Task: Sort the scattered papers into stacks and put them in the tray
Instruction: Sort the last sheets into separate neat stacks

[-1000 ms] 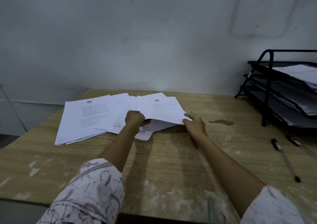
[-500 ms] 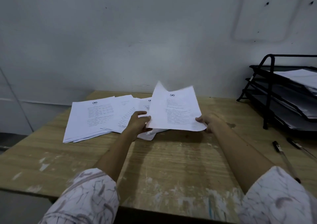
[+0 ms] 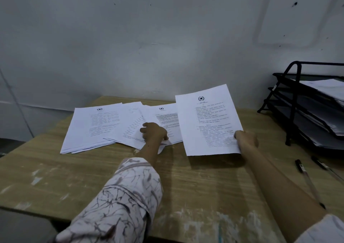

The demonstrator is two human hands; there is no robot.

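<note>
hands (image 3: 154, 132): 2 | pens (image 3: 309, 182): 2 | tray (image 3: 290, 101) tiers: 3 | held sheet (image 3: 208, 120): 1

Both arms reach forward from the bottom edge of the head view. The left arm, its patterned sleeve (image 3: 119, 201) covering it to the mid-forearm, runs up and slightly rightward to the left hand (image 3: 154, 133). That hand faces knuckles up, its fingers (image 3: 147, 129) curled down and pressing onto the sheets beneath it. The right arm is bare from a sleeve cuff at the lower right corner, and stretches diagonally up and leftward. The right hand (image 3: 246, 139) is curled, pinching the lower right edge of a printed page (image 3: 208, 120) that it holds raised and tilted.
</note>
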